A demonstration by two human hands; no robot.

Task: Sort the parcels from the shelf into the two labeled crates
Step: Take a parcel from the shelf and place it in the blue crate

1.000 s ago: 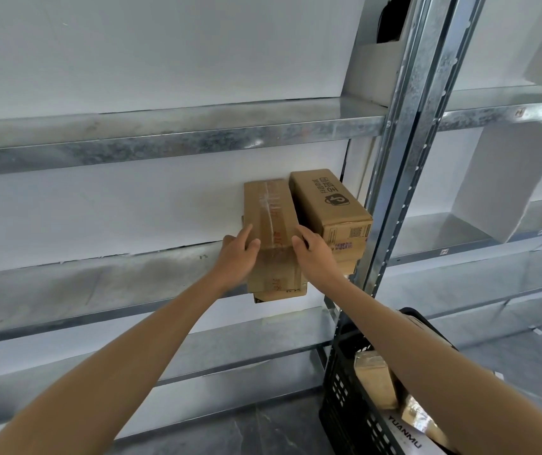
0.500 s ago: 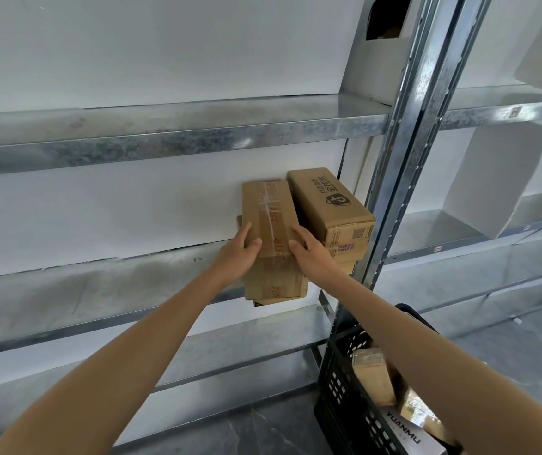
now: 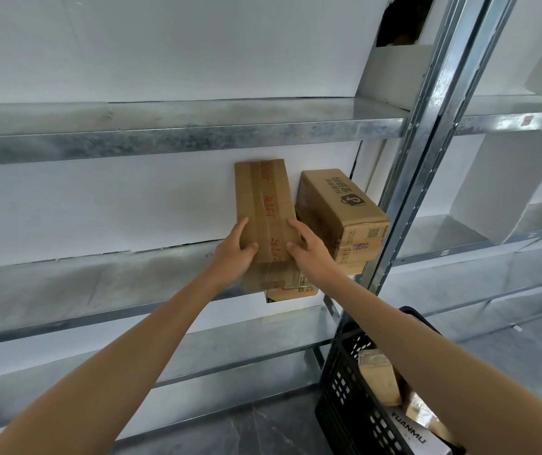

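Observation:
A long taped cardboard parcel with red lettering is tilted up, its far end raised against the white back wall. My left hand grips its left side and my right hand grips its right side, thumbs on top. Under it another brown parcel pokes over the edge of the metal shelf. To the right, a printed brown parcel lies on top of one more box. A black perforated crate at bottom right holds several parcels.
A steel upright post stands just right of the parcels. Shelf boards run above and below. White boxes sit in the neighbouring bay. The floor is dark grey stone.
Both hands have lifted the taped parcel, so its far end has risen off the stack and stands steeper. The camera has shifted slightly.

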